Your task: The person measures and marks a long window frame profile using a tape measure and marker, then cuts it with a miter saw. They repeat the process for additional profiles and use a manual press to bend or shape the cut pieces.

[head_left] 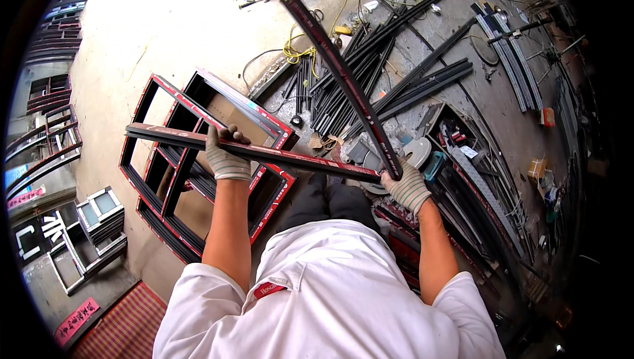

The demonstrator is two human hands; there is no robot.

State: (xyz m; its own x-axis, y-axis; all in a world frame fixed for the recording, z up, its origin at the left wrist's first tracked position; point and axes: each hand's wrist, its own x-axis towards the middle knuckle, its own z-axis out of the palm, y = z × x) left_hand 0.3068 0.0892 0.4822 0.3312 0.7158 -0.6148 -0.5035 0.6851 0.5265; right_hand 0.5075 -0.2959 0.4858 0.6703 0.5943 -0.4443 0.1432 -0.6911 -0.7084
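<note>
My left hand [228, 154], in a light knitted glove with grey fingertips, is closed round a long black metal profile bar [297, 160] with red film on it. The bar slants from the left down to my right hand [406, 189], which wears the same kind of glove. There its end meets the lower end of a second black and red profile bar [343, 75] that reaches up and away. My right hand is closed at this corner; whether the two are fastened together, I cannot tell. Beneath my left hand, black window frames [173, 191] with red film lie on the floor.
Loose black profiles [343, 85] lie heaped beyond my right hand. Beside that hand stands a machine with a grey disc [417, 152]. A yellow cord [290, 49] trails over the floor. More profiles [508, 55] and a cardboard box [537, 169] lie right; frames [49, 111] stand left.
</note>
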